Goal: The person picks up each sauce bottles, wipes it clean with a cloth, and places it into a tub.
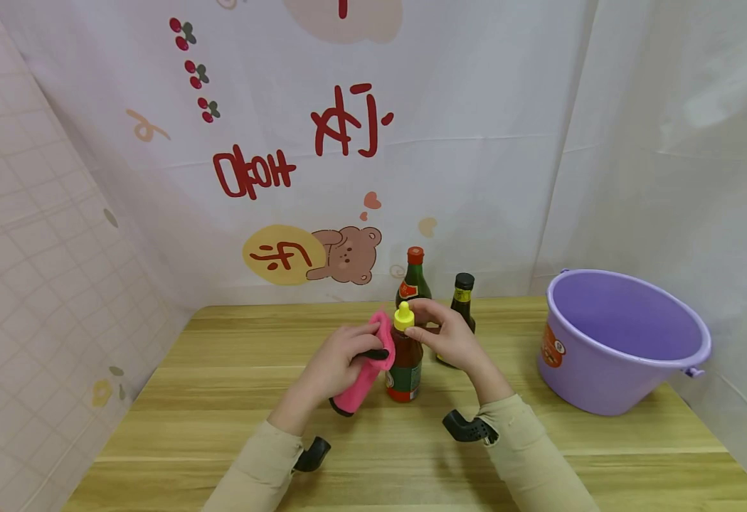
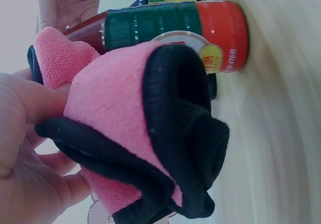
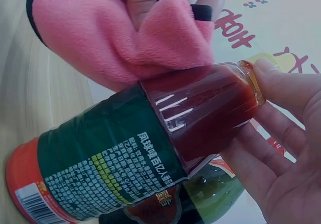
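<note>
A pink cloth with black edging (image 1: 362, 387) is gripped in my left hand (image 1: 335, 363), bunched up with its black-trimmed folds hanging down. In the right wrist view the cloth overlaps the upper side of a red sauce bottle (image 3: 95, 153). That bottle stands upright on the table and has a green label, a red base band and a yellow nozzle cap (image 1: 404, 317). My right hand (image 1: 447, 338) pinches it at the neck, just under the cap, thumb on the near side. Left-hand fingers are partly hidden by the cloth.
Behind the sauce bottle stand a green glass bottle with a red cap (image 1: 415, 274) and a dark bottle with a black cap (image 1: 464, 295). A purple bucket (image 1: 594, 384) sits at the right of the wooden table (image 1: 220, 398). A printed white curtain (image 1: 476, 142) hangs at the back.
</note>
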{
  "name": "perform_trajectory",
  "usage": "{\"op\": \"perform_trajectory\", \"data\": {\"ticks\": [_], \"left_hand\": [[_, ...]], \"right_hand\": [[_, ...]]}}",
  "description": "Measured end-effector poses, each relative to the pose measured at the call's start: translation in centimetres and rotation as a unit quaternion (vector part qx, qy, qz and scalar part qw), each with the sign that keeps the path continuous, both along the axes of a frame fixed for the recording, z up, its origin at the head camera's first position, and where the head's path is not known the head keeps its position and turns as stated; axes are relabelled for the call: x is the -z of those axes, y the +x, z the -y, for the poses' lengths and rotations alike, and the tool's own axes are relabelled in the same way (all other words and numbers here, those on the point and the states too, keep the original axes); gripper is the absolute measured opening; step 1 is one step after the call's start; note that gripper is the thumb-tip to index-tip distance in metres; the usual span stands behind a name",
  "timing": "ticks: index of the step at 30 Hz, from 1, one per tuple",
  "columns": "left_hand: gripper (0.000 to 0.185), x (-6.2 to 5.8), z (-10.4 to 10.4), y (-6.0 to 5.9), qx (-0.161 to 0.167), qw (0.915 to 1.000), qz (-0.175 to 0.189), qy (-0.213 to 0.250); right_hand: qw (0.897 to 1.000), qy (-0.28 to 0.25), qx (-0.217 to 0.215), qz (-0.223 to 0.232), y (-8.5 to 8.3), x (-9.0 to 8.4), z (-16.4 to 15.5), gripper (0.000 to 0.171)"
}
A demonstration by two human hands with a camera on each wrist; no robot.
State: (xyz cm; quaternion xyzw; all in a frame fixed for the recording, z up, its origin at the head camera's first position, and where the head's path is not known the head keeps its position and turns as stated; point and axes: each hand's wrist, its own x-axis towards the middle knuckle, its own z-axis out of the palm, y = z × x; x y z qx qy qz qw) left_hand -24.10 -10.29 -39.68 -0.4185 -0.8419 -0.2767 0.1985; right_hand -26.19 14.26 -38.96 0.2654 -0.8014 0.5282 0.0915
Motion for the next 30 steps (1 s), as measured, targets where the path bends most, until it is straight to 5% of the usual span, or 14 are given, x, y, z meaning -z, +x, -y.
{"op": "perform_trajectory", "data": {"ticks": [15, 30], "left_hand": [[0.035, 2.2, 0.3, -0.2, 0.007, 1.0, 0.004, -0.001], [0.027, 4.5, 0.0, -0.3, 0.025, 0.9983, 0.019, -0.049]], "right_hand": [[1.0, 0.003, -0.002, -0.002, 0.1, 0.0, 0.0, 0.04], [1.0, 0.002, -0.003, 0.005, 0.2, 0.0, -0.1, 0.042]]}}
